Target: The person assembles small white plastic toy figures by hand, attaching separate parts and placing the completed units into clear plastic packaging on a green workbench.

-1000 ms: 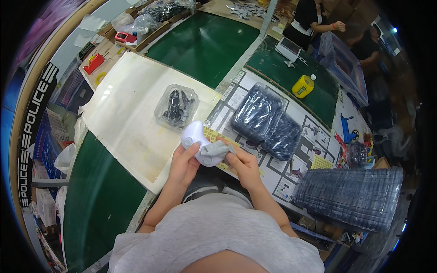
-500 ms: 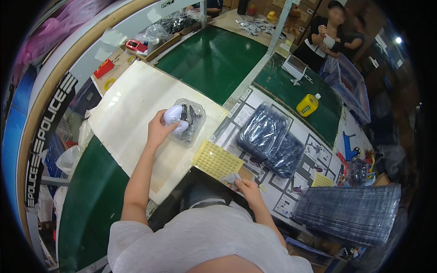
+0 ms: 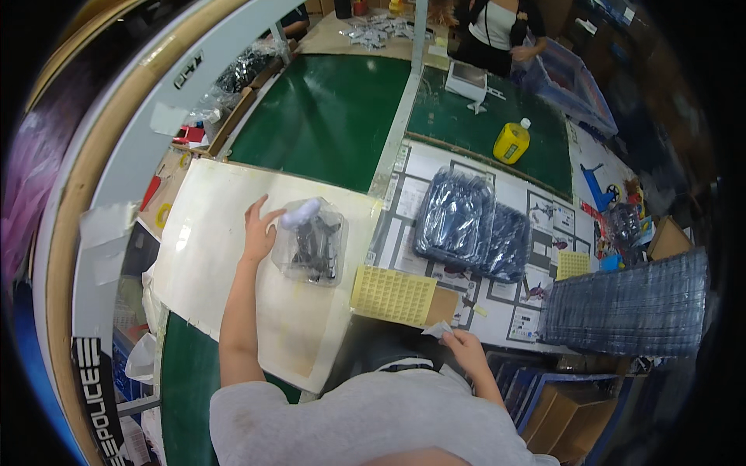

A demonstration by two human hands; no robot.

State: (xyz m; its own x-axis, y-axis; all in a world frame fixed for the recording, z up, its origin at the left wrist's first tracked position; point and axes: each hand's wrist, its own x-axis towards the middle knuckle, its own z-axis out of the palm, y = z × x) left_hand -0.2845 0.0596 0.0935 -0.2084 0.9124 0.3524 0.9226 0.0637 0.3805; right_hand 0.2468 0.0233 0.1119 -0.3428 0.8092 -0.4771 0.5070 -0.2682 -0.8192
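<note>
My left hand [image 3: 260, 233] is over the cream sheet, its fingers spread and just left of a white gamepad-shaped controller [image 3: 301, 213]. The controller looks smeared by motion at the upper left of a clear plastic tray [image 3: 339, 268]. Dark parts [image 3: 315, 245] fill much of that tray; their kind is hard to make out. Close to my body, my right hand [image 3: 468, 353] pinches a small whitish packet [image 3: 437, 330]. Just beyond it lies a yellow sticker sheet [image 3: 395, 296] at the table's near edge.
Dark trays wrapped in clear plastic [image 3: 454, 217] lie on printed sheets. A stack of dark clear trays [image 3: 625, 307] stands at the right. A yellow bottle [image 3: 511, 143] is farther back. A metal post [image 3: 418, 46] rises between green mats. Another person [image 3: 497, 35] stands beyond.
My left fingers have come off the white controller and spread, and the controller has tilted. My right hand keeps the packet. The whole view has swung.
</note>
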